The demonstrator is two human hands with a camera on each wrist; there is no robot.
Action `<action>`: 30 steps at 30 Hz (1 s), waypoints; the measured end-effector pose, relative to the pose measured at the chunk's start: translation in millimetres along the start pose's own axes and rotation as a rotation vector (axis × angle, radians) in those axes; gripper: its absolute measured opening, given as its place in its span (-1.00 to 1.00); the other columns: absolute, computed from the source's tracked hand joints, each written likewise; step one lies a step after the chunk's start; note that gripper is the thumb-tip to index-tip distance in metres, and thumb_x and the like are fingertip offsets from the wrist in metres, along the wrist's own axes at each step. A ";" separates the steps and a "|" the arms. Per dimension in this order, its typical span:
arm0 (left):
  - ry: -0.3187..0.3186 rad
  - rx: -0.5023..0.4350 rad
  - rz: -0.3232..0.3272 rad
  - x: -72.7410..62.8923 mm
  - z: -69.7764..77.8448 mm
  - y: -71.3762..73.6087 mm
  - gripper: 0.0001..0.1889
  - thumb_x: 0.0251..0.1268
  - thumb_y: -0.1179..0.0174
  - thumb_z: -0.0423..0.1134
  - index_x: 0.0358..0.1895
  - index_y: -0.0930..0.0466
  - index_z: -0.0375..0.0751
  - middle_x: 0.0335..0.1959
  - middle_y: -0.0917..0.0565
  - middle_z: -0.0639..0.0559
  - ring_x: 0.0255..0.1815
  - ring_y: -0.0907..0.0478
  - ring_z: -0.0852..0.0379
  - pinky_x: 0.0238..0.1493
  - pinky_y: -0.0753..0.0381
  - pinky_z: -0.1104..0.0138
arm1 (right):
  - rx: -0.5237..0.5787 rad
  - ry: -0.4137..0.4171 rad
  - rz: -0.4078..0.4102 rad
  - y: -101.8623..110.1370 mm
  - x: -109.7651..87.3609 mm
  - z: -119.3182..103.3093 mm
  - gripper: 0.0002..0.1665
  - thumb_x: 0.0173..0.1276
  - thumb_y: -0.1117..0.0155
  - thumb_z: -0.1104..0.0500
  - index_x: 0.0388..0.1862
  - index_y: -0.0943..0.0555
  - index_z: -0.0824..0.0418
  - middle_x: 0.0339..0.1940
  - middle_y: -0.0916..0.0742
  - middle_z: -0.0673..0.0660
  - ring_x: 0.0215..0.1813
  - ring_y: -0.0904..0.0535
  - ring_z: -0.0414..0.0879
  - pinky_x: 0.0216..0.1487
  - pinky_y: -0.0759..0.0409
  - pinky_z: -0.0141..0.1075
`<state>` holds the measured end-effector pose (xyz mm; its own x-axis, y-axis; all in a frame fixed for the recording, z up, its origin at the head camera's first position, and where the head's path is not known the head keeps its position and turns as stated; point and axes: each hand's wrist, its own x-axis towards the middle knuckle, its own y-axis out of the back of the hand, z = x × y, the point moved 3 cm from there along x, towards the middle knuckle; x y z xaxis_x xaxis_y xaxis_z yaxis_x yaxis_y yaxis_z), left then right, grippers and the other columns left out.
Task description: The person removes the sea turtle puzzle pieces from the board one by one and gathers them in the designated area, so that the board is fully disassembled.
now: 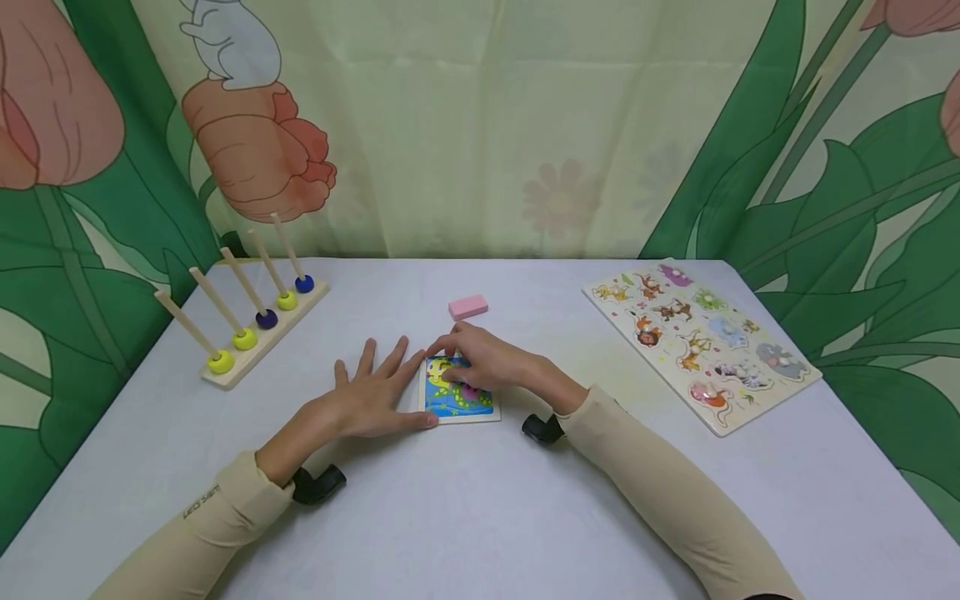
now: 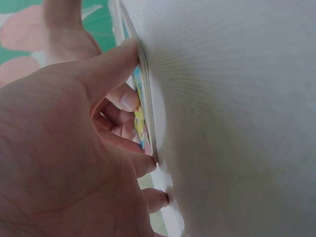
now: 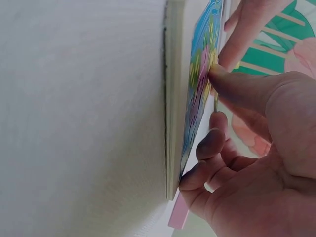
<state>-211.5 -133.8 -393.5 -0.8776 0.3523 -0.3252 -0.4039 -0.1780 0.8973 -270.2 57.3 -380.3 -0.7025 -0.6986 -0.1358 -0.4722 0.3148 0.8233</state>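
Observation:
A small picture puzzle with a blue, yellow and pink sea picture in a pale wooden frame lies flat on the table. My left hand has its fingers spread, the thumb on the near left corner of the frame and the index finger at the far left corner. From the right, my right hand reaches over the puzzle with curled fingers. In the right wrist view, its thumb and a finger pinch a thin puzzle piece over the picture; the hand hides most of the piece.
A pink block lies just beyond the puzzle. At the left stands a wooden peg rack with yellow and blue beads on its upright rods. A larger animal puzzle board lies at the right. A printed curtain hangs behind the table.

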 end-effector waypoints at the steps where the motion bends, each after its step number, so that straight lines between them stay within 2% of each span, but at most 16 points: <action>1: -0.002 -0.001 0.000 -0.2 0.2 -0.1 0.16 0.28 -0.13 0.57 0.77 0.12 0.05 0.82 0.26 -0.17 0.73 0.47 -0.59 0.41 0.36 -0.71 | -0.004 0.002 0.001 -0.4 0.0 0.2 -0.49 0.53 -0.38 0.17 0.43 -0.63 0.06 0.16 -0.61 0.17 0.04 -0.52 -0.06 0.11 -0.54 -0.29; 8: -0.006 -0.003 -0.001 -1.7 1.4 -0.3 0.15 0.29 -0.14 0.55 0.77 0.11 0.05 0.81 0.25 -0.17 0.73 0.46 -0.60 0.41 0.36 -0.71 | -0.027 0.021 0.004 -1.9 -1.6 1.3 -0.51 0.57 -0.33 0.15 0.44 -0.62 0.09 0.19 -0.61 0.18 0.08 -0.51 -0.06 0.17 -0.52 -0.25; 18: -0.007 0.003 -0.001 -1.2 1.0 -1.7 0.15 0.28 -0.14 0.56 0.77 0.08 0.05 0.81 0.24 -0.18 0.73 0.45 -0.60 0.42 0.35 -0.70 | -0.043 0.027 0.014 -1.2 -9.6 4.7 -0.53 0.55 -0.35 0.15 0.40 -0.65 0.11 0.17 -0.64 0.18 0.12 -0.51 -0.05 0.13 -0.53 -0.25; 30: -0.005 0.007 0.012 -0.8 0.4 -1.0 0.15 0.27 -0.14 0.56 0.77 0.08 0.05 0.81 0.24 -0.18 0.73 0.44 -0.59 0.42 0.34 -0.70 | -0.024 -0.040 0.054 7.4 -26.8 14.2 -0.55 0.53 -0.33 0.21 0.36 -0.67 0.09 0.17 -0.63 0.17 0.09 -0.51 -0.06 0.13 -0.55 -0.23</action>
<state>-210.3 -133.6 -394.0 -0.8810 0.3551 -0.3127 -0.3914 -0.1757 0.9033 -262.5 87.5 -378.4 -0.7474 -0.6547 -0.1125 -0.4208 0.3357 0.8427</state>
